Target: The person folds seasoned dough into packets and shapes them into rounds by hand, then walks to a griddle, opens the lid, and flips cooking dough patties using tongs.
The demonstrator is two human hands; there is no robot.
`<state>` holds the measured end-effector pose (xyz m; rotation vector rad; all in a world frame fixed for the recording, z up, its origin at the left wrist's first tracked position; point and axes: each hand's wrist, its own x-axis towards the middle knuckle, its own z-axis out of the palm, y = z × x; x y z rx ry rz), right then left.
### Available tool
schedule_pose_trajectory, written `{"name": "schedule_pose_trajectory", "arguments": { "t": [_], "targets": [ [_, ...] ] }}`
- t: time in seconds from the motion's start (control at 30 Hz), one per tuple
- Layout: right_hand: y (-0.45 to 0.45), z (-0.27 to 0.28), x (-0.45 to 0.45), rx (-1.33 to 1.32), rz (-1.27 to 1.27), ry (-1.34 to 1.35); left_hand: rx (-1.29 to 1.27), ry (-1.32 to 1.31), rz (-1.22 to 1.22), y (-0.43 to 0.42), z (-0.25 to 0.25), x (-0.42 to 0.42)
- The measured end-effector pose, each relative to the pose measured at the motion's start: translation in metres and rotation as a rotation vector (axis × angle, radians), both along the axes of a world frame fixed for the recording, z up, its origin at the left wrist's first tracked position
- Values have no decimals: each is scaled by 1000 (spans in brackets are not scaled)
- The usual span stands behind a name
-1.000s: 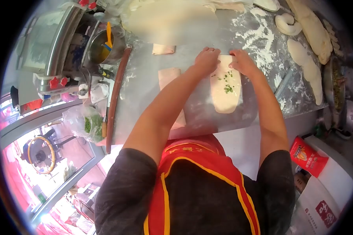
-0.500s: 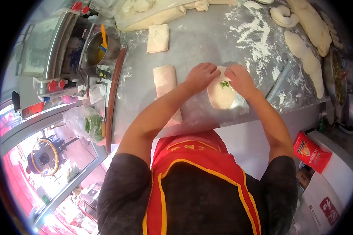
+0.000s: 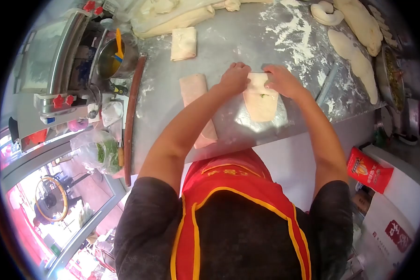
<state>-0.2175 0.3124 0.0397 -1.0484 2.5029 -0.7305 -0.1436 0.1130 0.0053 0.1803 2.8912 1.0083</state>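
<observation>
A flat piece of dough [image 3: 260, 108] lies on the metal worktop, its far end folded toward me. Only a trace of chopped green filling [image 3: 263, 95] shows at the fold's edge. My left hand [image 3: 236, 78] is closed on the left side of the fold, fingers bent. Opposite it, my right hand [image 3: 282, 81] pinches the right side, with the thumb on top of the dough. To the left, partly behind my left forearm, lies a long strip of dough [image 3: 193, 88]. Farther back sits a folded dough square [image 3: 184, 43].
A thin grey rod [image 3: 328, 83] and patches of flour lie right of my hands. Dough pieces [image 3: 354, 60] and a filling tray [image 3: 390, 79] line the right. A brown wooden rod [image 3: 135, 116] edges the left, beside a pot [image 3: 112, 60] with an orange-handled brush.
Both hands have folded the dough's far end toward me, covering most of the green filling. The whole view has shifted slightly.
</observation>
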Motion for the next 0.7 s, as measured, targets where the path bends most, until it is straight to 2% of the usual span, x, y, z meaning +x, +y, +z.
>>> {"name": "schedule_pose_trajectory", "arguments": {
  "t": [0.07, 0.13, 0.17, 0.23, 0.33, 0.37, 0.47, 0.57, 0.63, 0.67, 0.7],
  "targets": [
    [-17, 2, -11, 227, 6, -133, -15, -164, 18, 2, -6, -13],
    [-17, -9, -17, 222, 33, -176, -26, -391, -17, 4, 0, -25],
    [-15, -14, -18, 220, 47, -194, -21, -308, -22, 5, 2, -21],
    [-8, -12, -4, 180, 44, -22, -13, -137, -32, 7, 14, -3],
    [7, 9, 33, 22, 91, 163, 11, 322, -119, 16, -2, 28],
    [14, 16, 47, -46, 115, 210, 3, 335, -161, 21, -5, 42],
    [46, -8, 87, 39, 256, 264, 9, 320, -265, 33, 0, 90],
    [53, 9, 119, -89, 196, 209, 31, 246, -315, 42, -13, 111],
    [56, 8, 114, -55, 90, 108, -26, 258, -345, 45, -22, 105],
    [53, 6, 109, -74, 4, 104, -23, 280, -236, 46, -26, 99],
    [44, 8, 105, -93, -84, 100, -19, 301, -129, 46, -8, 88]
  ]
}}
